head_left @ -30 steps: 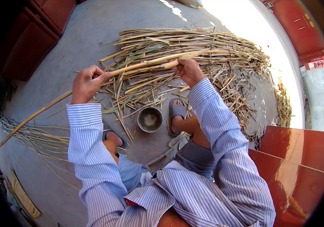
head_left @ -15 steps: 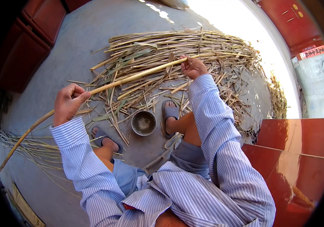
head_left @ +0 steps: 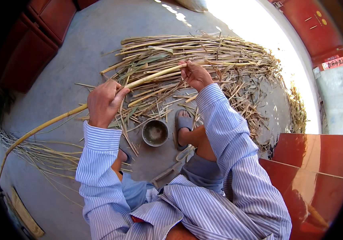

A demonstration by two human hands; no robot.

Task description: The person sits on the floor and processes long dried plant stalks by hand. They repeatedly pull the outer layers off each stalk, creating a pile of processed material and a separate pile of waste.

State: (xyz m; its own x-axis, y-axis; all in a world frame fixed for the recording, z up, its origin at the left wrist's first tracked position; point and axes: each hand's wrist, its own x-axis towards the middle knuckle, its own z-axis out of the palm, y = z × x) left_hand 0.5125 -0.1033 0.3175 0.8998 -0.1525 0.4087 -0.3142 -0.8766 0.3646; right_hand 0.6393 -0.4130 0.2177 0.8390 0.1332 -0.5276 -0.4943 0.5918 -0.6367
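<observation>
A long pale yellow reed stalk [head_left: 155,75] is stretched between my hands, tilted up to the right. My left hand [head_left: 104,102] is closed around it, thumb lying along the stalk. From there the stalk's other end droops in a curve to the far left. My right hand [head_left: 196,76] pinches the stalk farther right, between thumb and fingers. The thinner tip runs past it over a large pile of dry reed stalks [head_left: 167,50] on the floor. Below the stalk, between my feet, stands a round metal bowl [head_left: 155,133]; what it holds is hard to make out.
Loose leaves and husks [head_left: 243,96] litter the floor by the pile. Thin split strips [head_left: 47,156] lie at the left. A glossy red surface [head_left: 307,180] is close on my right. Dark red seats [head_left: 27,56] stand at the far left, a red cabinet [head_left: 309,24] at the far right.
My left hand has moved right along the stalk, closer to my right hand. The right hand has shifted slightly left. The whole view has also shifted a little.
</observation>
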